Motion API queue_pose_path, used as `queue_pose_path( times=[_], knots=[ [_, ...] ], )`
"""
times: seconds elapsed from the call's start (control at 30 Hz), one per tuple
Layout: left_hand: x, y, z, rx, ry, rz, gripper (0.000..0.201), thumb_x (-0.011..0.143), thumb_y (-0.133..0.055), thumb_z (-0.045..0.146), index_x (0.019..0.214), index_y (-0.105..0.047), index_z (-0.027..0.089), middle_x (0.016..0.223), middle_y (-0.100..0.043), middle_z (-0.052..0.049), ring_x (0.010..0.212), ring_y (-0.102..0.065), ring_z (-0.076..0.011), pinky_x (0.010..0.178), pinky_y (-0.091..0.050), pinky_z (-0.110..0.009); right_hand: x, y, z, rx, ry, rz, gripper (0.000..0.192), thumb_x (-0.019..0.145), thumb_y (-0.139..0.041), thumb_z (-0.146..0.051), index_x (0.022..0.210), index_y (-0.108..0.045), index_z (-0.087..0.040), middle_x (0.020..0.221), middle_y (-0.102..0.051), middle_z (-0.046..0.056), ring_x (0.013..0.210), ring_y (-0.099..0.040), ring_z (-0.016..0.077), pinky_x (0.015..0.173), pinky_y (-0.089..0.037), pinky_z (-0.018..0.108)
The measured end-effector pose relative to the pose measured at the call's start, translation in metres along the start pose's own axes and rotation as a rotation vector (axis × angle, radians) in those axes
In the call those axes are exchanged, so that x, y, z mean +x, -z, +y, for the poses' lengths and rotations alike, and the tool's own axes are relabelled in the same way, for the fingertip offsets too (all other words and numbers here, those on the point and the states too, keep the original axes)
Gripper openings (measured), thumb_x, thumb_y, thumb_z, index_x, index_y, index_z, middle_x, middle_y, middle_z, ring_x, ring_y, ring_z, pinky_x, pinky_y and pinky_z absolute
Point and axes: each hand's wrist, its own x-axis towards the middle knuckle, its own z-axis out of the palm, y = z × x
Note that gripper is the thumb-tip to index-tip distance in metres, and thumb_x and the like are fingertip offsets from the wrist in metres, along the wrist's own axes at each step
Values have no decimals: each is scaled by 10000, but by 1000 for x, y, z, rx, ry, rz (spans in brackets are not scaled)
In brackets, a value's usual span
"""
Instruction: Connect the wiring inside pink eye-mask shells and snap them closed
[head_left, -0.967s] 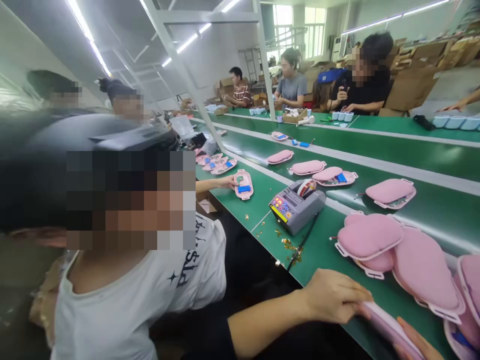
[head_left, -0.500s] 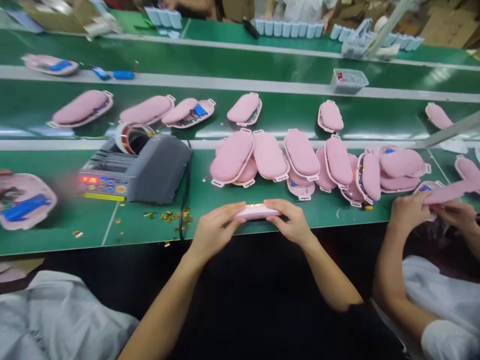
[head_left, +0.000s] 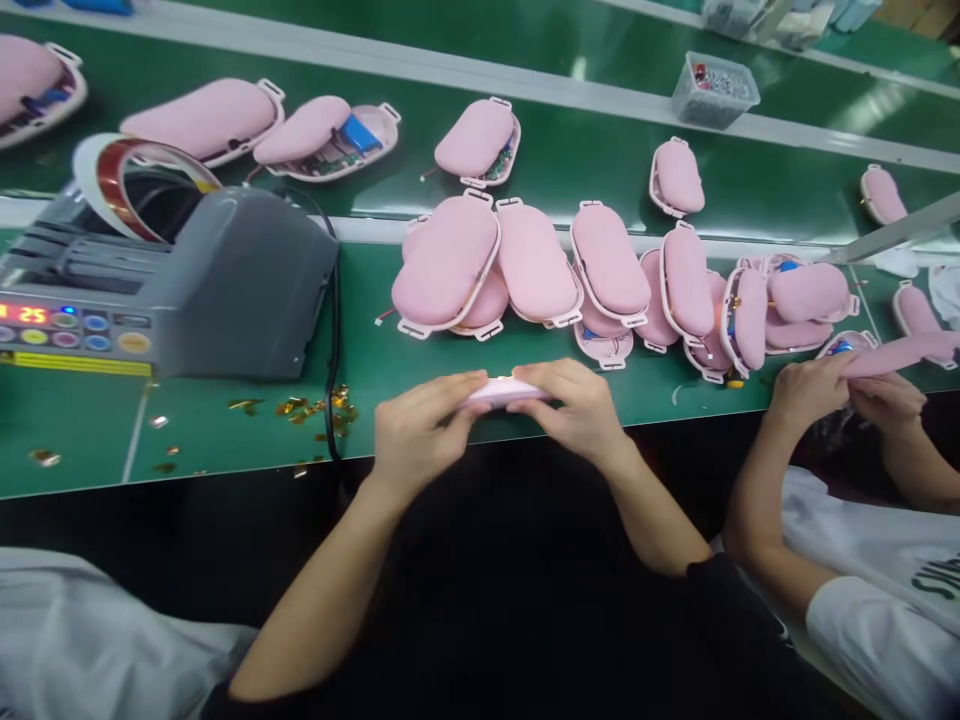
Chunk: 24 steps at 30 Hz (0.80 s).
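Observation:
I hold a flat pink shell (head_left: 501, 391) edge-on over the near edge of the green bench (head_left: 225, 440). My left hand (head_left: 420, 430) grips its left end and my right hand (head_left: 577, 410) grips its right end, fingers curled over the top. Just beyond my hands lies a heap of several pink oval shells (head_left: 540, 275), some overlapping.
A grey tape dispenser (head_left: 180, 285) with a lit panel stands at the left, its black cord (head_left: 332, 330) running to the bench edge among gold scraps (head_left: 300, 410). A neighbour's hands (head_left: 847, 395) at the right hold another pink shell. More shells and a clear parts tub (head_left: 714, 90) sit on the far belt.
The view swung from the neighbour at the left down to the bench, then came closer. My two hands stay closed on the pink shell, now slightly higher in view.

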Motion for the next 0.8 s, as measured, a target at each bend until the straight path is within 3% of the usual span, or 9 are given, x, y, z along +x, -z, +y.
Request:
queue_pose_path(
  times=[0.07, 0.13, 0.17, 0.23, 0.33, 0.4, 0.47, 0.6, 0.8],
  knots=[
    [16, 8, -9, -68, 226, -90, 192, 1021, -763, 355, 1112, -888, 242, 1086, -903, -45, 955, -876, -264, 887, -715, -343, 4, 14, 6, 29, 87, -157, 586, 968, -865, -504, 1476, -708, -256, 1564, -698, 130, 1394, -708, 275, 1163, -606, 440],
    [29, 17, -18, -262, 478, -167, 329, 989, -792, 478, 1134, -881, 196, 1081, -899, -95, 933, -872, -291, 810, -724, -364, 2, 24, 11, -17, 175, -233, 792, 904, -918, -533, 1592, -613, -284, 1730, -528, 147, 1583, -540, 347, 1275, -522, 559],
    [33, 20, -21, -380, 579, -209, 408, 971, -811, 520, 1174, -867, 170, 1108, -893, -131, 955, -871, -306, 787, -725, -368, -1, 26, 13, -46, 202, -223, 766, 911, -918, -506, 1586, -619, -300, 1724, -538, 137, 1600, -516, 363, 1286, -507, 591],
    [31, 28, -22, -585, 666, -295, 573, 970, -797, 626, 1296, -825, 155, 1250, -855, -198, 1093, -857, -350, 825, -732, -401, -10, 25, 17, -49, 207, -129, 563, 980, -858, -430, 1503, -685, -313, 1570, -693, 109, 1507, -614, 346, 1238, -555, 573],
    [14, 39, -9, -726, 459, -392, 760, 967, -648, 818, 1449, -765, 241, 1561, -698, -206, 1416, -713, -409, 1078, -679, -523, -22, 21, 21, 129, 134, -68, 454, 1030, -791, -490, 1426, -720, -280, 1357, -809, 103, 1286, -761, 292, 1105, -639, 483],
    [0, 43, 4, -655, 256, -374, 611, 971, -725, 719, 1417, -782, 305, 1534, -735, -153, 1485, -663, -388, 1209, -597, -568, -24, 19, 18, 208, 85, -132, 488, 1042, -758, -550, 1431, -710, -260, 1342, -814, 113, 1273, -768, 278, 1118, -620, 468],
    [-11, 43, 15, -526, 142, -290, 423, 963, -851, 499, 1344, -809, 321, 1352, -839, -105, 1382, -746, -346, 1212, -605, -558, -23, 17, 9, 185, 70, -178, 507, 1048, -741, -575, 1444, -704, -260, 1373, -802, 114, 1335, -735, 284, 1223, -533, 506],
    [-22, 36, 25, -433, 93, -168, 454, 961, -859, 458, 1375, -784, 286, 1349, -836, -99, 1243, -814, -304, 1106, -681, -481, -17, 9, -17, 96, 122, -132, 523, 1057, -754, -507, 1516, -667, -273, 1380, -803, 83, 1319, -728, 275, 1321, -390, 514],
    [-27, 34, 33, -448, 128, -34, 403, 969, -868, 378, 1358, -803, 295, 1239, -876, -54, 1160, -850, -298, 1036, -733, -489, -15, -11, -29, 224, 148, 129, 327, 1087, -724, -451, 1378, -743, -303, 1163, -874, 20, 1020, -819, 217, 934, -574, 411]
  ],
)
